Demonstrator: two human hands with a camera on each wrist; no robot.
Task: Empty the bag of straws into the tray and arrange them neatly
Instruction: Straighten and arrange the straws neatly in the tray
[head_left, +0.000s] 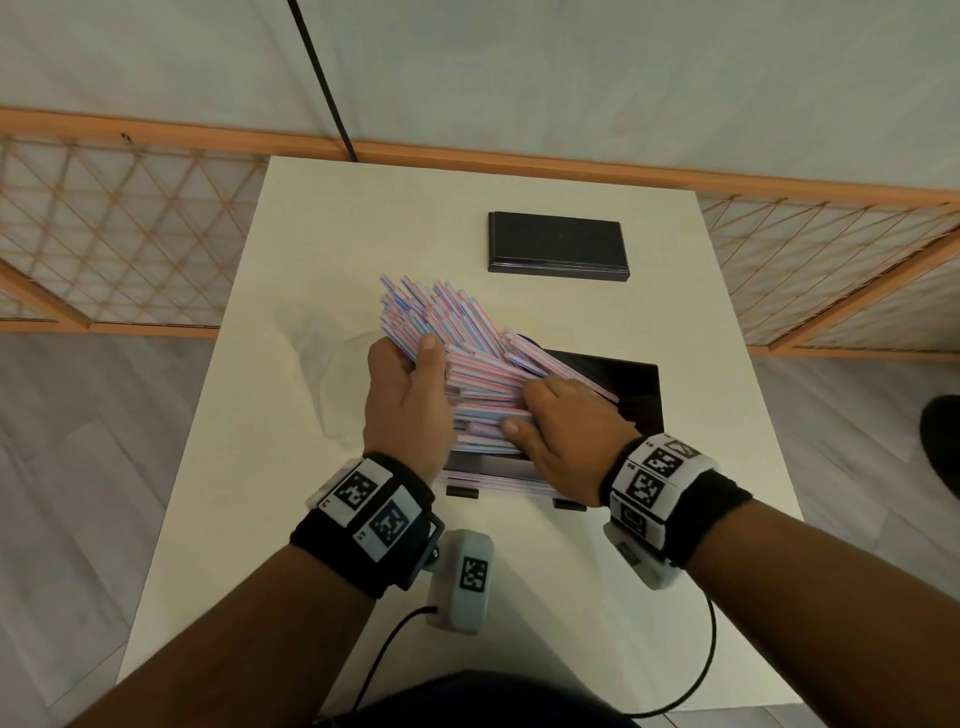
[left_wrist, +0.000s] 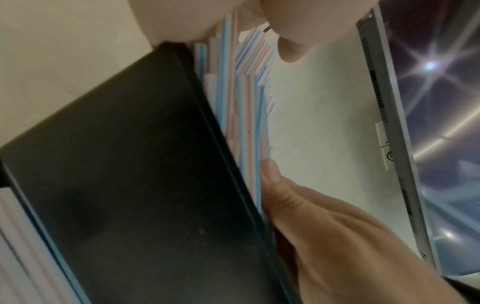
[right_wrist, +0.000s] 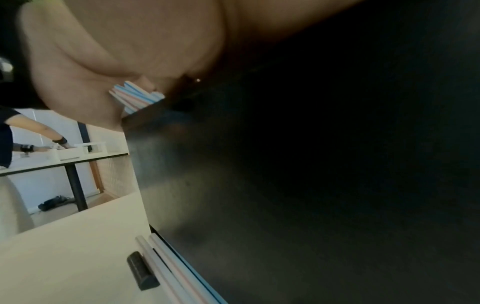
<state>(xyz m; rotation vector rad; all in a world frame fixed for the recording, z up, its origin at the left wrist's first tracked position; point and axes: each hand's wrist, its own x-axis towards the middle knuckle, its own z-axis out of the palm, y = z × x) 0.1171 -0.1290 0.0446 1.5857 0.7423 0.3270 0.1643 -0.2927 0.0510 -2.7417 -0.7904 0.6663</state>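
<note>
A big bundle of pink, blue and white striped straws (head_left: 457, 332) lies fanned across the left part of the black tray (head_left: 628, 395), its far ends sticking out beyond the rim. My left hand (head_left: 415, 374) grips the bundle from the left, thumb on top. My right hand (head_left: 540, 410) grips the same bundle from the right, with its fingers curled over the straws. In the left wrist view the straws (left_wrist: 241, 102) stand against the tray wall (left_wrist: 130, 164), with my fingers (left_wrist: 283, 195) beside them. The empty clear bag (head_left: 317, 348) lies flat on the table to the left.
A second flat black tray or lid (head_left: 558, 247) sits farther back on the white table (head_left: 727, 364). A few loose straws (head_left: 493, 480) lie on the table along the tray's near edge. A wooden lattice screen (head_left: 130, 234) stands behind the table.
</note>
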